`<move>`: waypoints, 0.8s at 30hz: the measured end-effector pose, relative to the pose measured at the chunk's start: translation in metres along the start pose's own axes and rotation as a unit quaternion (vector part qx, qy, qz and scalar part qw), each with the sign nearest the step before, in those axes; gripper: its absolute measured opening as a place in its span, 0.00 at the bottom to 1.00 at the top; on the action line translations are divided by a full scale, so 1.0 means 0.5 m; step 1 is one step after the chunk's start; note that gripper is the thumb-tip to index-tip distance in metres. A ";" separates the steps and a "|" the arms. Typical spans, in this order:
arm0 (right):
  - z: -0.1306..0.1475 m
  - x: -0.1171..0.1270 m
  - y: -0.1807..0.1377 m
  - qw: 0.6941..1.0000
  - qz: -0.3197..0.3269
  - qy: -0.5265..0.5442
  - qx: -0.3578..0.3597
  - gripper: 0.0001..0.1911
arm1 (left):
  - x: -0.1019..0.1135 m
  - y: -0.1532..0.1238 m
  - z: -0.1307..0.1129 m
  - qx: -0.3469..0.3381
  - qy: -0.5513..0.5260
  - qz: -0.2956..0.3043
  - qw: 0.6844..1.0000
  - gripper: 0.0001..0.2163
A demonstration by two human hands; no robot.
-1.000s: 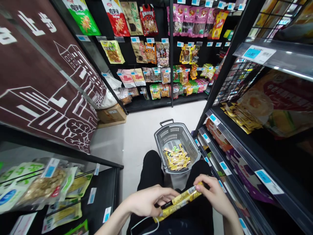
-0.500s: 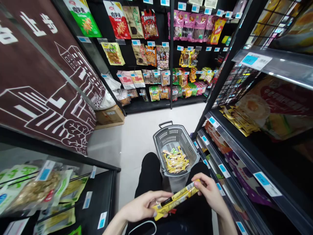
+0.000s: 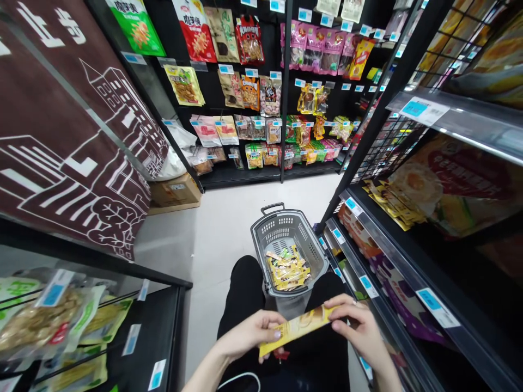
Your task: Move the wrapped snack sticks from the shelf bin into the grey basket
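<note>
A long, narrow yellow sachet (image 3: 303,325) lies across my lap level, its flat printed face turned up. At its left end, my left hand (image 3: 257,335) pinches it between thumb and fingers. My right hand (image 3: 354,322) holds the other end, thumb below and fingers on top. Just beyond my hands, between my knees, a grey plastic basket (image 3: 315,239) stands on the floor. Similar yellow sachets (image 3: 288,270) are heaped inside it. More yellow sachets (image 3: 392,204) lie on the shelf at the right.
Black shelving (image 3: 241,177) with hanging snack bags stands ahead. To the right, a shelf unit (image 3: 384,247) with price tags runs close by my arm. A low shelf (image 3: 159,326) with bagged food is at the left, and a cardboard box (image 3: 175,190) sits behind it.
The sachet has been turned so its broad printed face shows instead of its folded edge side. My right hand has shifted a little right, with more fingers over the sachet's end.
</note>
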State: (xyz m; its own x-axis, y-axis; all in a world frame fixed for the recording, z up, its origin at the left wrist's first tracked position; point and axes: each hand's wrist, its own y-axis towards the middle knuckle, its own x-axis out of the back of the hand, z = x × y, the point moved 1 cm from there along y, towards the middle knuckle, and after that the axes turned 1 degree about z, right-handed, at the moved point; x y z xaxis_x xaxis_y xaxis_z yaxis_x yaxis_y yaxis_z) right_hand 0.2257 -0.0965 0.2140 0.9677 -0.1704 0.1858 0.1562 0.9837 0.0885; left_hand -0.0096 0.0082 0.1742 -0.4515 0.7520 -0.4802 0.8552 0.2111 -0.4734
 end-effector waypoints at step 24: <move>-0.129 -0.026 -0.050 0.957 -0.123 0.064 -0.255 0.19 | 0.010 0.030 0.028 -0.026 0.239 -0.195 0.951 0.12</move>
State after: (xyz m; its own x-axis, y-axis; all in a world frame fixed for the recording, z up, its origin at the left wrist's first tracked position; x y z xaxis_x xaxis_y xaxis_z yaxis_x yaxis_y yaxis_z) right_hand 0.2220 -0.1154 0.1462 0.9000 -0.4252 0.0956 0.4277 0.8195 -0.3814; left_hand -0.0028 0.0065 0.1545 -0.5796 0.8060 0.1203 0.6637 0.5525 -0.5041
